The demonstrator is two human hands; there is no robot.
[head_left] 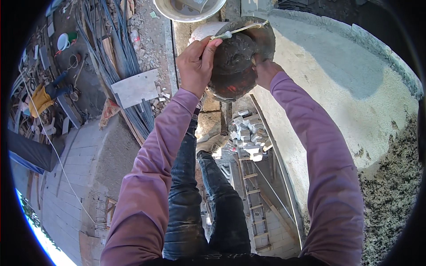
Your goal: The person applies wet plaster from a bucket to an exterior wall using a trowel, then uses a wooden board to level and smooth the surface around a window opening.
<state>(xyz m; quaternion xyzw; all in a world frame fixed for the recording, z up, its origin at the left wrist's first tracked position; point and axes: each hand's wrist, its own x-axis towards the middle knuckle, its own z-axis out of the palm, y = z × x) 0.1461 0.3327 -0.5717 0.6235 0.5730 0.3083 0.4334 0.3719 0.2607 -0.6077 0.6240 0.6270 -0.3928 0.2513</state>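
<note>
A dark, round rubber bucket (235, 82) is tilted in front of me, with wet grey residue inside. A pale cord handle (248, 27) with a knot runs across its top to the far rim. My left hand (195, 64) is closed on the near end of this cord, pinching it between thumb and fingers. At the bucket's right side my right hand (267, 73) reaches in over the rim. Its fingers are curled and partly hidden in shadow, and I cannot make out what they hold.
A white bucket (191, 17) stands beyond my hands. On the right curves a plastered wall (328, 93), with rough wet mortar (390, 190) lower down. Far below are a ladder (255, 206) and broken blocks (250, 133). Steel bars (117, 57) and a person in yellow (41, 101) are left.
</note>
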